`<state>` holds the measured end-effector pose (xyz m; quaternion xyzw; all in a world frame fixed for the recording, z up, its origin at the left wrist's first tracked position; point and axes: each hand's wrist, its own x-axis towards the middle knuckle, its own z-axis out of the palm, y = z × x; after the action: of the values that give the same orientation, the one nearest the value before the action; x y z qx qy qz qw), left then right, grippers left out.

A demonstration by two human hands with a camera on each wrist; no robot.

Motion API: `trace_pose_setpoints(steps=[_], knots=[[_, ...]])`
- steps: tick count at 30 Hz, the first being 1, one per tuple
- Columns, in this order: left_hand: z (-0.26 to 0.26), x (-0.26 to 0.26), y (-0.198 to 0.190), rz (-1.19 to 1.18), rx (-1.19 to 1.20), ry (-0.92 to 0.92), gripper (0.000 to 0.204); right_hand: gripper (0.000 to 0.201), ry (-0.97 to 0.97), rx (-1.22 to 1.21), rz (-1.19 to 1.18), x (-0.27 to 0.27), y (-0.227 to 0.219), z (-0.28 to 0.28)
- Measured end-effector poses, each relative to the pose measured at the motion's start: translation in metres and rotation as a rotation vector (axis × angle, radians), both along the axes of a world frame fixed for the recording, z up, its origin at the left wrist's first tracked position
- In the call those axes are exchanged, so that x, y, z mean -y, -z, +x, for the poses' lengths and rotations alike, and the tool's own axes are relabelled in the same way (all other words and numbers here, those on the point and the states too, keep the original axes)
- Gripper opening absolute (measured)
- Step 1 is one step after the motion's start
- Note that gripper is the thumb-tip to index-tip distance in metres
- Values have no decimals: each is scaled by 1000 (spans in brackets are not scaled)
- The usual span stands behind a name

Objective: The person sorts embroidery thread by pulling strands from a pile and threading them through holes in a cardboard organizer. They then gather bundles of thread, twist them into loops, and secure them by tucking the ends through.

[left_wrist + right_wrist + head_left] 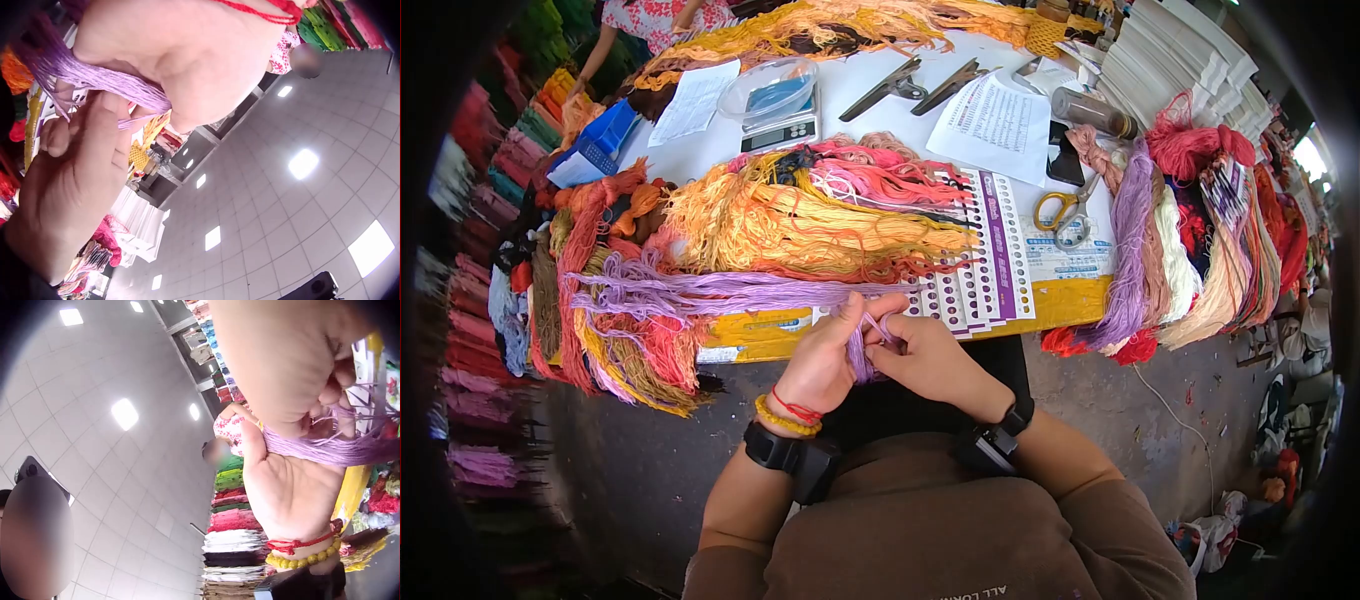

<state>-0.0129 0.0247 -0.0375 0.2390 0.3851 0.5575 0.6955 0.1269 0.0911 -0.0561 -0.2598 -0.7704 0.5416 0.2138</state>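
Lilac thread (861, 352) is held between both hands at the table's front edge. My left hand (820, 355) grips the bundle, which runs across the palm and under the thumb in the right wrist view. The right hand (940, 362) has its fingers curled in, pinching strands (344, 414) close to the left palm. Just beyond the hands, a long lilac skein (720, 294) lies on the table. Behind it are yellow-orange skeins (800, 225), their right ends at punched cards (1003, 245) with purple print.
Scissors (1068, 212) lie right of the cards, near a dark phone (1064, 155). Farther back are a scale (780, 132), black clips (884, 88) and a printed sheet (990, 125). More skeins (1128, 250) hang over the right edge. A person (665, 22) is across the table.
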Motion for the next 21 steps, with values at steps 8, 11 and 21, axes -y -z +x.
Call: trace_pose_setpoints(steps=[8, 11, 21], knots=[[-3, 1, -9, -44, -47, -94, 50, 12, -26, -283, -769, -13, -10, 8], [-2, 2, -12, -78, -35, -133, 42, 7, -98, -381, -812, -16, -10, 9], [-35, 39, 3, 10, -91, -75, 27, 6, 210, -475, -157, -45, -45, 28]])
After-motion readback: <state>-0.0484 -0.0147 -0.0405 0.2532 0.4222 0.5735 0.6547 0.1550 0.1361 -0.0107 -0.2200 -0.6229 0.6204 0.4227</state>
